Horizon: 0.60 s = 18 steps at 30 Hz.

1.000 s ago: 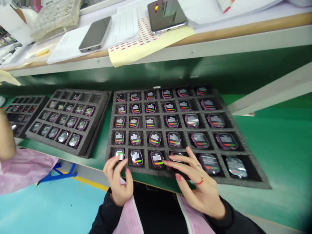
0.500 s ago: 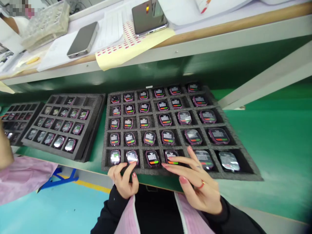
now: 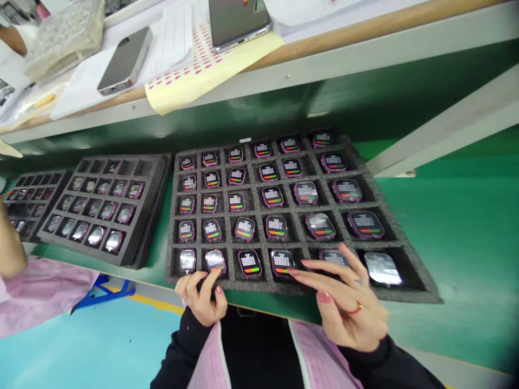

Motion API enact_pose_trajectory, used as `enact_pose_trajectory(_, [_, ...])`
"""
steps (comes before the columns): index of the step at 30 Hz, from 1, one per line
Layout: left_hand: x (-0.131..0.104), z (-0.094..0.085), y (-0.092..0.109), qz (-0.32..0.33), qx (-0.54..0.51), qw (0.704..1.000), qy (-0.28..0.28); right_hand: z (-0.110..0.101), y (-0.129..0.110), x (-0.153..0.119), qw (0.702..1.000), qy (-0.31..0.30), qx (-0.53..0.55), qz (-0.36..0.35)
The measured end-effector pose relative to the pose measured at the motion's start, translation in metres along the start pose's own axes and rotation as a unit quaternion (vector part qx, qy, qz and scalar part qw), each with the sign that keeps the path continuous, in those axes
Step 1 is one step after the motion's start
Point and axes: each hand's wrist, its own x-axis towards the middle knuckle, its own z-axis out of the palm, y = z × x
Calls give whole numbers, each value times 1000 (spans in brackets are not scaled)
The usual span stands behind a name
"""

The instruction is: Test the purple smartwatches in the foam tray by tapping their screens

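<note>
A dark grey foam tray (image 3: 259, 285) with rows of square cells lies before me, most cells holding a purple-rimmed smartwatch with a lit screen. My left hand (image 3: 203, 298) is at the front edge, fingers apart and loosely bent, the index fingertip at the lower edge of a smartwatch (image 3: 214, 259) in the front row. Over the front right cells, my right hand (image 3: 351, 302) spreads its fingers and holds nothing. It partly covers one smartwatch (image 3: 333, 256); its index fingertip is near another smartwatch (image 3: 283, 261). The front right corner watch (image 3: 382, 267) reflects bright light.
To the left are stacked foam trays (image 3: 133, 237) with watches, and another tray (image 3: 30, 202) beyond. A shelf edge (image 3: 316, 64) runs above, bearing two phones (image 3: 125, 60), papers and a plastic case (image 3: 67, 38). A slanted support (image 3: 446, 121) stands at right. A co-worker's arm (image 3: 10, 243) shows at left.
My right hand has shifted to the right along the front row, uncovering more of the fourth watch and covering the fifth. My left hand stays almost in place. The view has shifted slightly.
</note>
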Motion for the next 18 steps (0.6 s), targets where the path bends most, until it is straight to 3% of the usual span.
enact_pose_trajectory(18, [-3, 3, -2, 9, -8, 1000, 5, 1, -1, -4, 1000, 16, -20, 12])
